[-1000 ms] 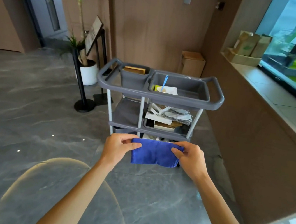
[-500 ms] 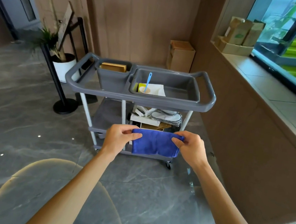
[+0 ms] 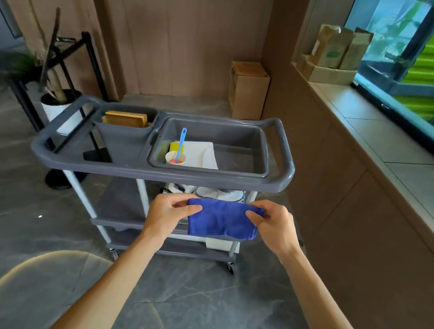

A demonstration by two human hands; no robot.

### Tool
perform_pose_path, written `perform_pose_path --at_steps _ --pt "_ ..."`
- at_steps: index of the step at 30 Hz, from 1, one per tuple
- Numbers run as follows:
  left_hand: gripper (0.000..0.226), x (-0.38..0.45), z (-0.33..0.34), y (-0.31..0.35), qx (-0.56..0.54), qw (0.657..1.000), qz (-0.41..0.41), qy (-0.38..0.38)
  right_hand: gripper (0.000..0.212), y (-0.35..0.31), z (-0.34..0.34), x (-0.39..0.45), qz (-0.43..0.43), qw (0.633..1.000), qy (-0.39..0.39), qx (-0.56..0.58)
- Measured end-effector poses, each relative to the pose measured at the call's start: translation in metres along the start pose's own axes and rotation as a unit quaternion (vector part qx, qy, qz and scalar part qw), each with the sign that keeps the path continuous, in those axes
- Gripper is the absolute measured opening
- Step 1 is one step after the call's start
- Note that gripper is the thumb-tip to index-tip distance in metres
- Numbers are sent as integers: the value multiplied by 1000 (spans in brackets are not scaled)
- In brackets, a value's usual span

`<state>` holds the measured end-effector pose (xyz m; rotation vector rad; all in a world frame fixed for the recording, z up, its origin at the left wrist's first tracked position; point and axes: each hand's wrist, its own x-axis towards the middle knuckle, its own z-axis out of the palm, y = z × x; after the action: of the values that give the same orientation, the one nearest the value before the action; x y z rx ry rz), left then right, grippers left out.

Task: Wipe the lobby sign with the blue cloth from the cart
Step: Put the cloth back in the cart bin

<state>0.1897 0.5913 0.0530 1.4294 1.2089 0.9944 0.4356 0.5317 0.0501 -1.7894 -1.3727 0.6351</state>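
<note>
The folded blue cloth (image 3: pixel 222 220) hangs between my two hands in front of the grey cart (image 3: pixel 154 174). My left hand (image 3: pixel 169 213) pinches its left top corner and my right hand (image 3: pixel 274 227) pinches its right top corner. The lobby sign (image 3: pixel 52 40) stands edge-on on a black stand at the far left, behind the cart's left handle; its face is turned away from me.
The cart's top tray holds a cup with a blue-handled tool (image 3: pixel 178 148), white paper and a wooden block (image 3: pixel 125 119). A potted plant (image 3: pixel 55 104) stands by the sign. A cardboard box (image 3: pixel 247 89) sits against the back wall. A long counter (image 3: pixel 392 165) runs along the right.
The cart has come closer and now fills more of the view. My hands keep the same hold on the cloth. The sign has slid toward the left edge.
</note>
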Motion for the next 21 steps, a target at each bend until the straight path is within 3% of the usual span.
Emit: perform_pose_path --at_steps 8,14,21 --pt "37 88 33 -3 -11 1000 -14 -7 12 25 -8 84 5 1000 9 4" --pt "23 172 45 -10 -23 1000 -11 -11 15 36 0 167 8 1000 12 13" --pt "32 272 58 -18 -20 1000 -15 0 14 47 13 266 20 1000 4 21"
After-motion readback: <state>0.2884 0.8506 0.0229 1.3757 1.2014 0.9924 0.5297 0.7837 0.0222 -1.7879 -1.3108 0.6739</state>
